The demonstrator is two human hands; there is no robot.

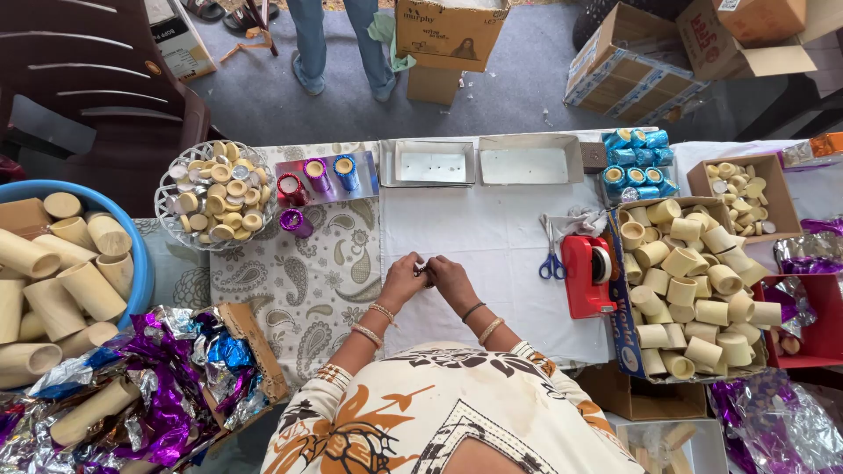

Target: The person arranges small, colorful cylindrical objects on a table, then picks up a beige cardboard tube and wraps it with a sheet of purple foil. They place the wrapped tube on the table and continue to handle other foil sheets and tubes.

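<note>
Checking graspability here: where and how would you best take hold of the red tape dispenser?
Grip the tape dispenser across its narrow body, coming from above. It lies long and slim on the white cloth; scissors flank its left and a box of cups its right, so a side approach looks crowded.

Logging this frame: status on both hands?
Left hand and right hand together, pinching a small silvery piece. White tablecloth beneath. Red tape dispenser, scissors lie apart.

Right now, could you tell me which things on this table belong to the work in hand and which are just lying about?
In use:
left hand and right hand, pinching a small shiny piece together
white cloth beneath them

Lying about:
scissors
red tape dispenser
wire basket of small cups
blue tub
two open trays
</note>
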